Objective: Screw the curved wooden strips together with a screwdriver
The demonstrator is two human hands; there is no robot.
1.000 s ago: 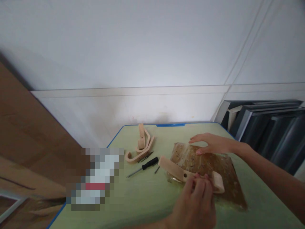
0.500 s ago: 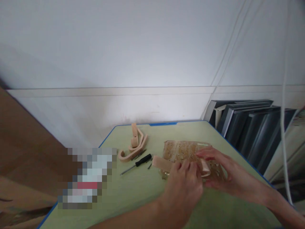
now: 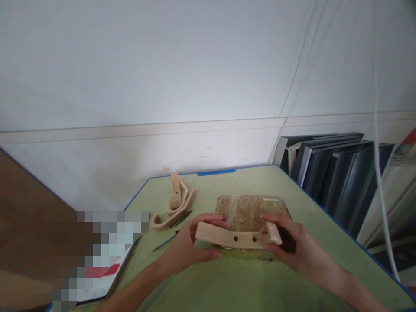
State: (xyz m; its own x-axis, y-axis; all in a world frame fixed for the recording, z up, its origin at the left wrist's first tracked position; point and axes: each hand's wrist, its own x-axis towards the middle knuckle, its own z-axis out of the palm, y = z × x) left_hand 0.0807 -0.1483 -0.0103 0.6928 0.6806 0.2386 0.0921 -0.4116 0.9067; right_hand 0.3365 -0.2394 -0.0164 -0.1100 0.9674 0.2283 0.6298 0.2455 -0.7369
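A pale wooden hook (image 3: 224, 236) with two dark holes lies crosswise between my two hands, its curled end at the right. My left hand (image 3: 186, 245) is around the plain left end, fingers behind it and thumb stretched below. My right hand (image 3: 295, 240) pinches the curled end between thumb and fingers. Behind and beneath the hook is a brown board (image 3: 245, 208) wrapped in clear plastic, dotted with small holes. A screwdriver (image 3: 165, 242) lies left of my left hand, which hides its handle.
More wooden hooks (image 3: 175, 212) lie in a loose group at the table's back left, with thin dark metal pieces (image 3: 182, 219) beside them. A blurred-out flat item (image 3: 107, 264) sits on the left edge. Dark panels (image 3: 338, 164) stand right of the green table (image 3: 208, 286).
My left hand has moved from over the middle of the hook to its left end. The hook has turned so that its holes show. The view has shifted slightly.
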